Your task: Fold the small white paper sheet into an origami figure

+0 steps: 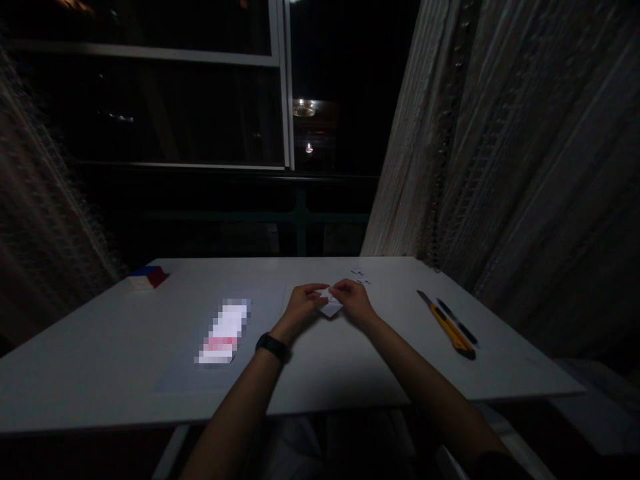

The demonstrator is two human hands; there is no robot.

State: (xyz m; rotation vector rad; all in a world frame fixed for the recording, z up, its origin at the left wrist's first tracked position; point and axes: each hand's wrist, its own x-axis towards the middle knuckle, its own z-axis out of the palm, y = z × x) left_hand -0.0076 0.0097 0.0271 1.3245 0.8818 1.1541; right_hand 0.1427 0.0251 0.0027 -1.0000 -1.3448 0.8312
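Observation:
A small folded white paper (pixel 331 309) with a pointed lower end is held between both hands above the middle of the table. My left hand (pixel 303 300) grips its left side with fingers closed. From the right, my right hand (pixel 354 299) pinches the paper's upper edge, its fingertips close to the left ones. The fingers cover part of the paper, so its full shape is hidden. Just behind the right hand lie small white paper pieces (pixel 361 276) with dark marks.
On the white table (pixel 100 373), a yellow utility knife (pixel 447 325) and a dark pen (pixel 457 323) lie at right. A bright, pixelated rectangle (pixel 225 331) rests on a pale sheet (pixel 175 373) at left. A coloured cube (pixel 149 277) sits far left. Curtains (pixel 405 133) flank the window.

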